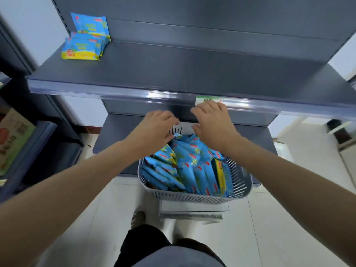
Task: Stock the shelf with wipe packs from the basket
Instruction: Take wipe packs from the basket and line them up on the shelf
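A grey slatted basket (194, 197) holds several blue and yellow wipe packs (188, 168) standing on edge. It sits on the lower shelf in front of me. Both hands hover over the far end of the basket. My left hand (156, 128) has its fingers bent loosely down, the tips at the top of the rearmost packs. My right hand (212, 122) has its fingers spread above the packs and holds nothing. On the upper dark grey shelf (192, 70), at the far left, two packs lie stacked (82, 48) and a third pack (90, 24) leans upright behind them.
The upper shelf's clear front rail (134, 91) carries a green price label (209, 99) just above my right hand. A neighbouring shelf at left holds a cardboard box (13, 137). A white tiled floor (269, 218) lies below, with my legs and a shoe (137, 218) on it.
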{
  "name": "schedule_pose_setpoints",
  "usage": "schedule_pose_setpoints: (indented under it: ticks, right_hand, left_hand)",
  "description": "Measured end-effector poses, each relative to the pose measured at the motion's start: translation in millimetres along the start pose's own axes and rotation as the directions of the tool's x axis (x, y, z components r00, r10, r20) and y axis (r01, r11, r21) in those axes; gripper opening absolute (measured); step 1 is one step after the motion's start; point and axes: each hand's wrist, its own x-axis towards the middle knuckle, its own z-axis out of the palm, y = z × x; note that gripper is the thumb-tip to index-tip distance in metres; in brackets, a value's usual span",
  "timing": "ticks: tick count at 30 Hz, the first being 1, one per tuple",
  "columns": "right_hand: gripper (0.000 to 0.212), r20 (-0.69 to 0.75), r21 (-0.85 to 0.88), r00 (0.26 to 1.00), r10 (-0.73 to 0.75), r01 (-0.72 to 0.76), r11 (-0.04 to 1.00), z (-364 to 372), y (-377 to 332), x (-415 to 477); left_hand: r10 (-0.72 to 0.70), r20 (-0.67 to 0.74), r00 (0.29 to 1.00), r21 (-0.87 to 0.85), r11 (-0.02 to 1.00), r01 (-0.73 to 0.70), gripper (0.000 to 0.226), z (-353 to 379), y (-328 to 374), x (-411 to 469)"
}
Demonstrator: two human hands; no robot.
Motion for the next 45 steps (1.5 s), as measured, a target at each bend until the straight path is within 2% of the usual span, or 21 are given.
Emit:
schedule_pose_setpoints:
  ticks: [4,8,13,16,18,20,22,24,26,30,34,38,40,42,45]
  right_hand:
    - [0.036,0.301,0.06,0.954,0.021,-0.041,0.997,57,4,-17]
    - [0.039,0.518,0.121,0.852,0.074,-0.158,0.98,99,9,-20]
    - [0.04,0.678,0.192,0.723,0.131,-0.347,0.918,133,9,-19]
    - [0.016,0.698,0.282,0.706,0.121,-0.427,0.859,144,7,-15]
    - [0.024,0.697,0.312,0.699,0.156,-0.493,0.812,148,7,-11]
    - [0.024,0.719,0.316,0.672,0.178,-0.545,0.777,147,7,-10]
    - [0.028,0.708,0.301,0.686,0.169,-0.509,0.806,146,9,-8]
    - [0.029,0.654,0.346,0.734,0.181,-0.503,0.792,138,14,-3]
    - [0.018,0.591,0.403,0.784,0.192,-0.493,0.772,123,22,2]
    - [0.017,0.476,0.445,0.864,0.166,-0.4,0.801,91,36,12]
    - [0.015,0.419,0.497,0.896,0.15,-0.365,0.787,69,42,12]
    - [0.015,0.334,0.536,0.93,0.154,-0.321,0.78,48,45,14]
    - [0.012,0.28,0.534,0.945,0.166,-0.297,0.792,35,48,18]
    - [0.011,0.222,0.522,0.959,0.175,-0.269,0.81,22,51,29]
    - [0.008,0.114,0.51,0.975,0.193,-0.224,0.83,-1,53,52]
  left_hand:
    - [-0.138,0.206,0.969,0.042,0.99,0.132,0.036,38,-17,-15]
    - [-0.231,0.291,0.928,0.054,0.973,0.225,0.037,58,-29,-28]
    - [-0.279,0.317,0.907,0.083,0.96,0.266,0.035,75,-33,-38]
    - [-0.293,0.33,0.897,0.101,0.956,0.275,0.035,81,-37,-38]
    - [-0.304,0.338,0.891,0.105,0.953,0.286,0.035,84,-39,-37]
    - [-0.311,0.35,0.884,0.106,0.95,0.293,0.035,86,-41,-35]
    - [-0.316,0.367,0.875,0.116,0.949,0.294,0.034,87,-45,-33]
    - [-0.313,0.387,0.867,0.139,0.95,0.281,0.034,88,-49,-28]
    - [-0.277,0.417,0.866,0.207,0.956,0.206,0.037,90,-52,-22]
    - [-0.226,0.49,0.842,0.331,0.942,0.06,0.04,99,-52,-9]
    - [-0.244,0.54,0.806,0.374,0.927,0.03,0.032,107,-55,4]
    - [-0.244,0.561,0.791,0.231,0.964,0.133,0.028,102,-57,17]
    - [-0.209,0.529,0.822,0.079,0.977,0.198,0.029,88,-56,26]
    - [-0.183,0.488,0.853,-0.07,0.966,0.247,0.018,68,-56,34]
    - [-0.218,0.408,0.887,-0.197,0.927,0.319,0.008,33,-61,41]
